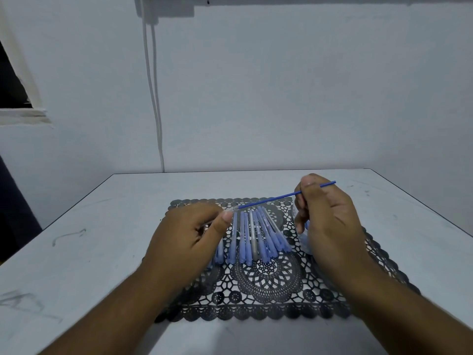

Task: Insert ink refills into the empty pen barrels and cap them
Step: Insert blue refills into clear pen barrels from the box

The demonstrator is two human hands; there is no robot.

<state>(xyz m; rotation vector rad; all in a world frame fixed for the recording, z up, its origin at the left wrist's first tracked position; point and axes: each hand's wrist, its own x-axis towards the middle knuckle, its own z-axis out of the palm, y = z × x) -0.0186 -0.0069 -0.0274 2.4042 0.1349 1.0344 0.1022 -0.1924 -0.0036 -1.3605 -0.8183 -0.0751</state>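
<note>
We pinched the refill (279, 197) in our right hand (330, 219), its tip entering the barrel (231, 209) pinched by our left hand (189, 235), needing a straight push next.

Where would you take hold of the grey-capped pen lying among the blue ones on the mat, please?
Grip the grey-capped pen by its pale barrel at the far end, coming down from above. The pens fan apart there, leaving room for fingertips, while the caps near you are crowded together. The left hand and right hand are both busy with the refill.
</note>
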